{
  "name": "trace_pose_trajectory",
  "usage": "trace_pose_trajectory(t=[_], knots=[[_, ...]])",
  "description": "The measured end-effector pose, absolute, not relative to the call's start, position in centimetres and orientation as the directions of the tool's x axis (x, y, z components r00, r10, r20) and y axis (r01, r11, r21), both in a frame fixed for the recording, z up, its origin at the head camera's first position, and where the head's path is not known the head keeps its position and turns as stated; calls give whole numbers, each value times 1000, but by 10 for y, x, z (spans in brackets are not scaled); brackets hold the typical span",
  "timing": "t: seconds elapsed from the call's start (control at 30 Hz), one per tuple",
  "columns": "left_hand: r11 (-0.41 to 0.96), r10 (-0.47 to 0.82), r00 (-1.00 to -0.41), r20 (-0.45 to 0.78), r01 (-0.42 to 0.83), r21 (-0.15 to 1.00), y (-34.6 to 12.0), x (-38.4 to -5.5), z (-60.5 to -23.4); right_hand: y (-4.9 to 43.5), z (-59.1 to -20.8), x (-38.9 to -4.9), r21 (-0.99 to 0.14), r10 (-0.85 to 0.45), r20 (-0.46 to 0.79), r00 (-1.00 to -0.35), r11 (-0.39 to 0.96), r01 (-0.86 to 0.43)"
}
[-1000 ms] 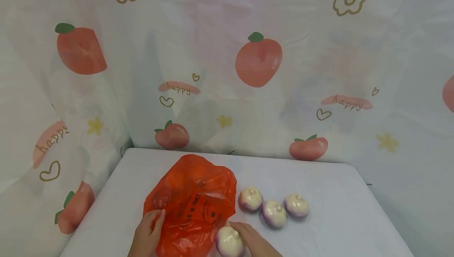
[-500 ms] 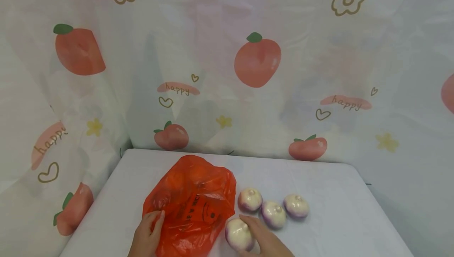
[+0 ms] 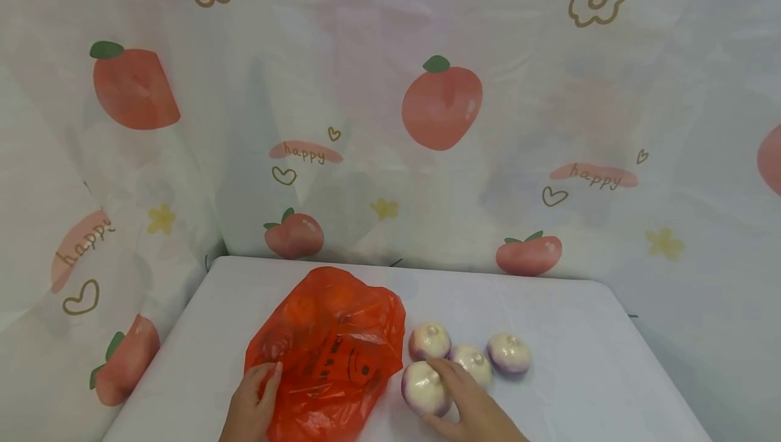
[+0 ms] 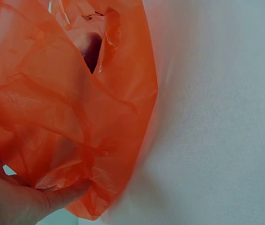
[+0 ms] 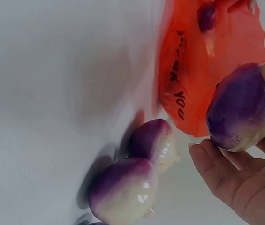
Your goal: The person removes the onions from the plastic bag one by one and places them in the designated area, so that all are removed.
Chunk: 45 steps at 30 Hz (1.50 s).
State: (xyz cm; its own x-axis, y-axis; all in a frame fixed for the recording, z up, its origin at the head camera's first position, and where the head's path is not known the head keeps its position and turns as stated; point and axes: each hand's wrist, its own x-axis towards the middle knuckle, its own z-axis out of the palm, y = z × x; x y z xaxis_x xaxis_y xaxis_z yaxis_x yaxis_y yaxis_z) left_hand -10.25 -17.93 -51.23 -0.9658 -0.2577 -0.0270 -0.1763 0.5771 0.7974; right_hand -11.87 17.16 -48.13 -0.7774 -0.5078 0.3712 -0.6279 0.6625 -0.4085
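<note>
**Onions and an orange bag on a pale table**

Stood against a thin white curtain (image 3: 366, 123) printed with peaches, flowers, hearts and the word "happy", hung close behind and along the left side. Spread flat beneath everything: a smooth pale grey table (image 3: 579, 374) with rounded far corners.

On the left, left hand (image 3: 250, 405) rested on the near edge of a crumpled orange plastic bag (image 3: 332, 347), fingers (image 4: 64, 194) curled round a fold of the film and pinching it. Showed dark lettering on its right side and a dark purple shape through its opening in the wrist view.

Just right of the bag, right hand (image 3: 466, 405) gripped a white-and-purple onion (image 3: 424, 388), fingers (image 5: 216, 171) curled beneath it, held just above the table. Beyond it, lay three more onions (image 3: 509, 352) in a close row, the nearest just beside the bag's edge.
</note>
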Motion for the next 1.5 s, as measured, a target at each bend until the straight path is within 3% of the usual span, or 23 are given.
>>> trace_pose_trajectory(t=[0.23, 0.57, 0.83, 1.07, 1.5], knots=[[574, -255, -966, -29, -176, 800, -179, -102, -512, 180, -482, -124, -361, -507, 452, -734, 649, -670], [581, -257, -966, -34, -182, 793, -176, -102, -512, 211, -476, -133, -405, -428, 458, -779, 680, -611], [599, -255, -967, -6, -163, 784, -179, -105, -515, 220, -474, -139, -382, -450, 505, -737, 649, -658], [589, -270, -962, -31, -190, 786, -179, -105, -515, 228, -475, -136, -415, -397, 458, -796, 696, -586], [567, -278, -960, -45, -202, 798, -179, -103, -516, 246, -476, -136, -354, -383, 487, -785, 735, -579]])
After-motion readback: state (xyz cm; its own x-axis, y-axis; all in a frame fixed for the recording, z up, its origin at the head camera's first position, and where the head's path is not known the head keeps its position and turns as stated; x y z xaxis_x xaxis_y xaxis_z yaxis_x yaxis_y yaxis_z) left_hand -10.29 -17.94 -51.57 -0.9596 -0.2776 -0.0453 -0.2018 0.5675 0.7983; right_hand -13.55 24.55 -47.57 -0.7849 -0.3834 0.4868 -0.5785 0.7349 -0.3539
